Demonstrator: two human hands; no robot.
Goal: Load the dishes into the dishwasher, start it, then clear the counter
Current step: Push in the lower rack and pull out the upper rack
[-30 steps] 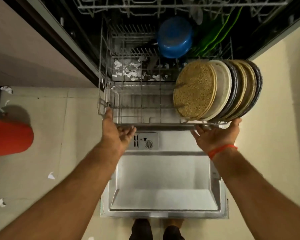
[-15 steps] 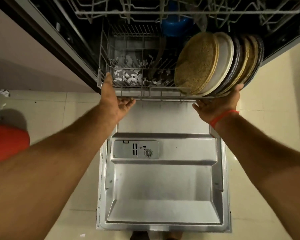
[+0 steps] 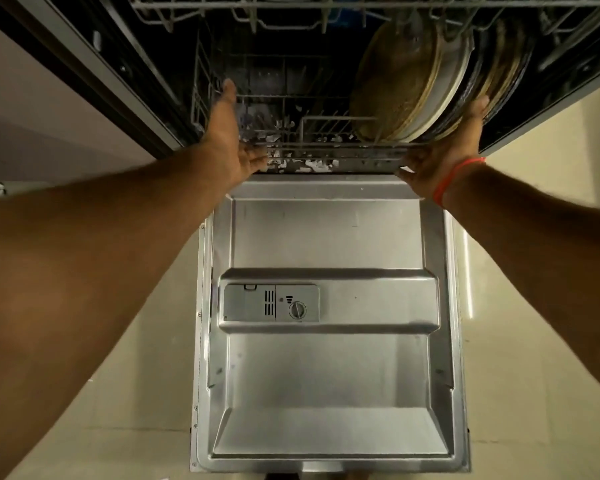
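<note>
The dishwasher's lower rack (image 3: 340,146) sits almost fully inside the dark tub. Several round plates (image 3: 400,81), speckled brown, white and dark, stand on edge in its right half. My left hand (image 3: 227,140) presses flat against the rack's front left corner, thumb pointing up along the wire. At the front right corner my right hand (image 3: 445,147), with a red band on the wrist, pushes the rail just below the plates. Both palms are spread and neither is wrapped around anything. The blue bowl further back is hidden in the dark.
The steel dishwasher door (image 3: 326,375) lies folded down flat in front of me, with its detergent dispenser (image 3: 271,303) at mid-left. The upper rack (image 3: 291,8) hangs above the plates. White scraps (image 3: 312,164) lie under the rack's front. Pale tiled floor (image 3: 520,341) flanks the door.
The lower rack with its plates has slid back from over the door into the tub, both hands following it. The blue bowl and green items have gone out of sight.
</note>
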